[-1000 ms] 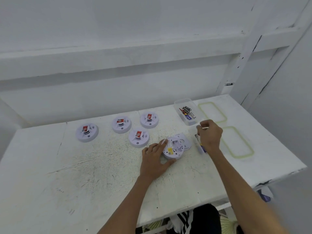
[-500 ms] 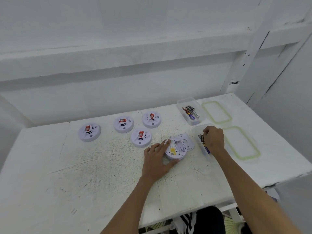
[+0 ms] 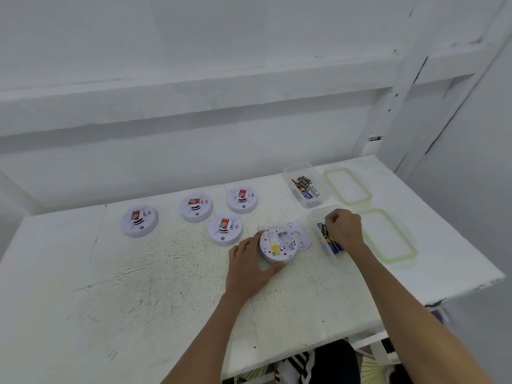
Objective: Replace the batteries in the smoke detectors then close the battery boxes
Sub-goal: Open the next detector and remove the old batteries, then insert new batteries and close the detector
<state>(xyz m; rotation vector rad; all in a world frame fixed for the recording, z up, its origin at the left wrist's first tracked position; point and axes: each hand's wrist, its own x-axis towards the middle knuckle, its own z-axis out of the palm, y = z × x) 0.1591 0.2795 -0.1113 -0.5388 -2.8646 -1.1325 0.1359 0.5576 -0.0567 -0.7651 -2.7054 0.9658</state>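
Work surface: scuffed white table (image 3: 138,286), set against a white wall.

Find the opened smoke detector (image 3: 278,245) lying back side up near the table's middle, battery bay exposed, yellow label on the near part. Note the detached round cover plate (image 3: 302,235) flat on the table just right of and behind it, edges overlapping.

Record the left hand (image 3: 249,268) gripping that detector from the left: fingers laid along the far-left rim, thumb hooked round the near rim.

Record the right hand (image 3: 345,231) reaching down into the nearer clear plastic box (image 3: 329,254), just right of the cover plate, fingers curled over the batteries (image 3: 332,243) inside (black and blue-purple cells, lying lengthwise). Cannot tell whether a battery is pinched there; fingertips hidden behind the knuckles.

See a second clear box (image 3: 289,173) farther back, holding loose mixed batteries (image 3: 304,187). Note two green-rimmed lids flat on the table: far lid (image 3: 347,187) right of the far box, near lid (image 3: 388,236) right of the right hand.

Count four more detectors, face up, each with a red tag on top, none touching another:
- leftmost detector (image 3: 139,221), well apart from the rest
- back-middle detector (image 3: 196,207)
- back-right detector (image 3: 242,199)
- front detector (image 3: 225,230), near the left hand's fingertips
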